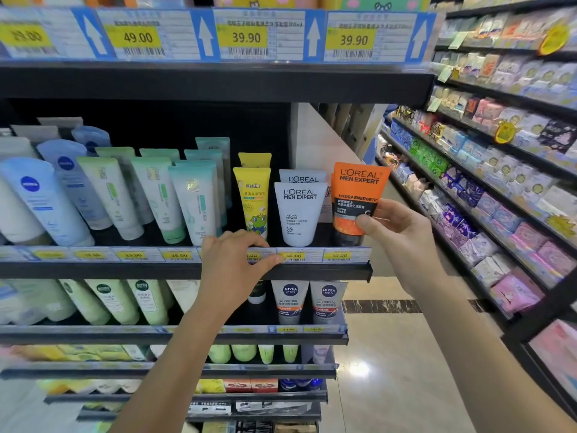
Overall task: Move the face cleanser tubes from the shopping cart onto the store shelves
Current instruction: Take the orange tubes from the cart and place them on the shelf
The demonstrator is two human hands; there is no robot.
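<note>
Because the orange tube (359, 189) must stand cap down like its neighbours, the right hand (396, 229) pinches it low, thumb in front and fingers (394, 208) behind. It is at the 3 o'clock end of the shelf (125, 270), just beside the white tube (299, 210). I cannot tell if its cap touches the board. The left hand (234, 260) curls its fingers over the shelf's front edge at 6 o'clock of the yellow tube (253, 198), probably for balance.

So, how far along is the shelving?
Two white tubes already stand on the shelf. The right hand holds an orange tube at the shelf's right end, not yet released; the left hand holds the shelf edge. The cart is out of view.
</note>
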